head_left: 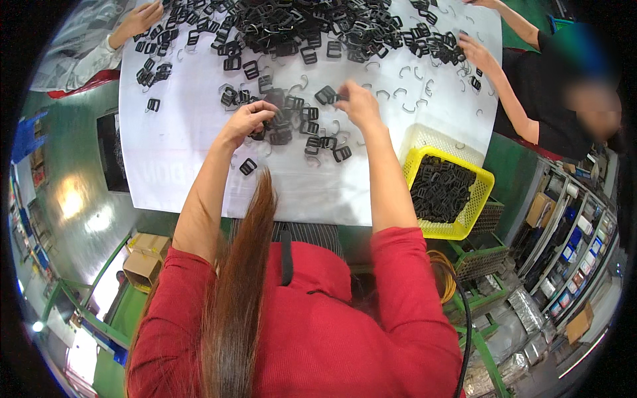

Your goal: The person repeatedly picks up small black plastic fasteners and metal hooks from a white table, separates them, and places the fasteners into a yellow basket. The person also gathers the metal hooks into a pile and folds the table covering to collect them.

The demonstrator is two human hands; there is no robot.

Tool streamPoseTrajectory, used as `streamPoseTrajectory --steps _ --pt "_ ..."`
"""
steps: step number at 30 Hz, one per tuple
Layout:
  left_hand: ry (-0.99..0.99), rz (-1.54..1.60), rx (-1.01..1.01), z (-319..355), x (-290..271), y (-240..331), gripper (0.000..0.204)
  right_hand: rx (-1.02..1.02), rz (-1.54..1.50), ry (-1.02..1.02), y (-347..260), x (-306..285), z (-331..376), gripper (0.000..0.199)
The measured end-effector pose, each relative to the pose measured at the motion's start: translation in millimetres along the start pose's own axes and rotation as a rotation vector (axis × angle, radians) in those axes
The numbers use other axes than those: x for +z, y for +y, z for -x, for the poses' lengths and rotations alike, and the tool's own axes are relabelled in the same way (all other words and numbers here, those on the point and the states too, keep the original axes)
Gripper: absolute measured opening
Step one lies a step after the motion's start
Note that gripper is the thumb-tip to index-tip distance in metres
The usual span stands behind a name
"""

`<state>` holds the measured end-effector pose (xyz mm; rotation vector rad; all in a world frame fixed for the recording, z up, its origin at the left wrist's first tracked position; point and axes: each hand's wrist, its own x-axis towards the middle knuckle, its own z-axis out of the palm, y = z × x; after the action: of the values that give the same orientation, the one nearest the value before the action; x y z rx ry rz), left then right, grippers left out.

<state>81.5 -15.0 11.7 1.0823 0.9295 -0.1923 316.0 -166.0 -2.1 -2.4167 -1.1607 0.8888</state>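
Over the middle of the white-topped table, my left hand is closed, its thumb and fingers pressed together among loose black buckles. What it pinches, if anything, is hidden by the fingers and by blurred dark pieces beside them. Slightly smeared by motion, my right hand pinches the edge of a tilted black plastic buckle. Between and below the hands lies a loose cluster of slotted buckles. One single buckle rests apart, nearer to me.
A large heap of black buckles covers the far side. Thin curved offcuts are scattered at right. A yellow basket full of buckles stands at the near right corner. Co-workers' hands reach in from the right and far left.
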Motion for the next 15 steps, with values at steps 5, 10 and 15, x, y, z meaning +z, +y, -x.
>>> streamPoseTrajectory --steps 5,10,15 --pt "0.069 0.041 0.028 1.0 2.2 3.7 0.017 -0.194 0.323 -0.205 -12.7 0.9 -34.7 0.041" --pt "0.176 0.053 0.114 -18.5 19.0 -0.8 0.019 -0.058 0.166 -0.029 9.7 4.6 1.1 0.031" --pt "0.006 -0.152 0.191 -12.8 152.7 34.6 0.022 0.317 -0.255 0.252 47.9 -57.8 130.2 0.029"
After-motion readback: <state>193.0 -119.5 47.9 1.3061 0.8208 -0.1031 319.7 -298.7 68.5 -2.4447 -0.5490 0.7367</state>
